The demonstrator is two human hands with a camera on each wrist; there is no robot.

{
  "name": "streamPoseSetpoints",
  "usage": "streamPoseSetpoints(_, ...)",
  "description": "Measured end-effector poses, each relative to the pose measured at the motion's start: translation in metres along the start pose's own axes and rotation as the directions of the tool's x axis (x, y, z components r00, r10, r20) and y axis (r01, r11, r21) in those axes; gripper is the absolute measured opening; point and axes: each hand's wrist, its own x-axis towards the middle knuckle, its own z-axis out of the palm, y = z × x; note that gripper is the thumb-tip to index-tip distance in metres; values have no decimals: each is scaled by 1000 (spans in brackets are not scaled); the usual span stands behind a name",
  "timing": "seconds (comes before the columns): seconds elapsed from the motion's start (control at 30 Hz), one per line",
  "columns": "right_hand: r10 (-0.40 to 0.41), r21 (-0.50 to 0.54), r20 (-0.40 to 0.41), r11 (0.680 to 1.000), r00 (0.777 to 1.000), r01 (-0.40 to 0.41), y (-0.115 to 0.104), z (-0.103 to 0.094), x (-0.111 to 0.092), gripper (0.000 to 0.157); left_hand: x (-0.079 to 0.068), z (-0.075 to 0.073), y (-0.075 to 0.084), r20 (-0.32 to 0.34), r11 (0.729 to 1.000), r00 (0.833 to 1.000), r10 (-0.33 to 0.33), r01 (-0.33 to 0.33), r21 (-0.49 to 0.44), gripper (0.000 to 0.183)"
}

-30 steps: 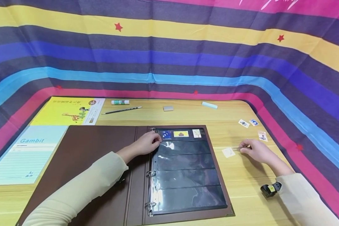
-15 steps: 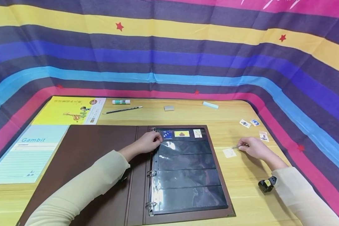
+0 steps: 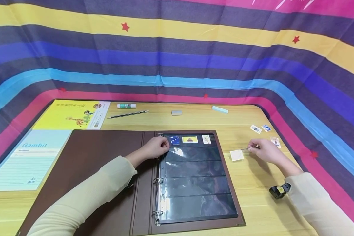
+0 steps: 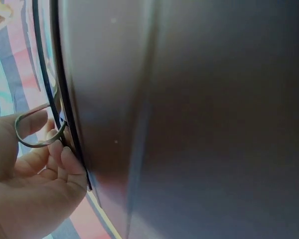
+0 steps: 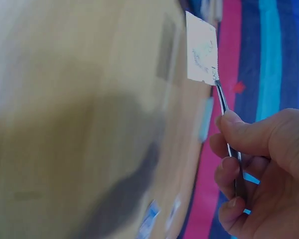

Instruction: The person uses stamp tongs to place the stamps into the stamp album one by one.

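The right hand (image 3: 262, 151) pinches tweezers (image 5: 223, 98) gripping a stamp (image 3: 237, 155), best lightly; whether the left hand (image 3: 156, 147) pinches the stock page (image 3: 194, 183) at its upper-left corner is unclear.

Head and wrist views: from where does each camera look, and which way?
Head: worn on head, facing forward-down at binder; left hand, right hand, sleeves show.
Left wrist: worn there, facing the binder and a ring; left hand shows.
Right wrist: worn there, facing tweezers with stamp; right hand shows.
Head and right wrist share the stamp.
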Motion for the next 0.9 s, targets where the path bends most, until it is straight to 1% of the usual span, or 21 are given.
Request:
streamPoseSetpoints(0.03,0,11,-3,1000,1000,0,-4,-1,3,4,1,0,0,12,1000,1000,-29,29,-2,4)
streamPoseSetpoints(0.07,-1,19,-7,1000,1000,1,-9,-1,6,4,1,0,1,15,999,999,-39,39,-3,3)
streamPoseSetpoints(0.2,-30,42,-22,999,999,31,-33,1,22,4,1,-1,3,14,998,998,-56,56,-14,3)
streamPoseSetpoints(0.33,-74,84,-25,994,997,76,-58,11,41,6,1,0,3,8,998,998,-60,61,-34,4)
streamPoseSetpoints(0.4,-80,114,-16,990,997,81,-71,17,50,6,1,0,3,5,997,998,-63,64,-44,4)
streamPoseSetpoints(0.57,-89,143,-10,986,996,90,-100,35,74,7,1,1,3,-2,996,997,-75,75,-50,4)
streamPoseSetpoints(0.67,-76,157,0,985,997,75,-113,45,86,8,1,1,4,-6,996,997,-78,78,-51,4)
streamPoseSetpoints(0.77,-64,164,-9,984,998,65,-124,55,97,8,1,1,5,-4,995,996,-86,86,-58,4)
streamPoseSetpoints(0.9,-88,142,-43,985,995,93,-133,66,106,7,0,0,6,-6,995,996,-86,86,-56,4)
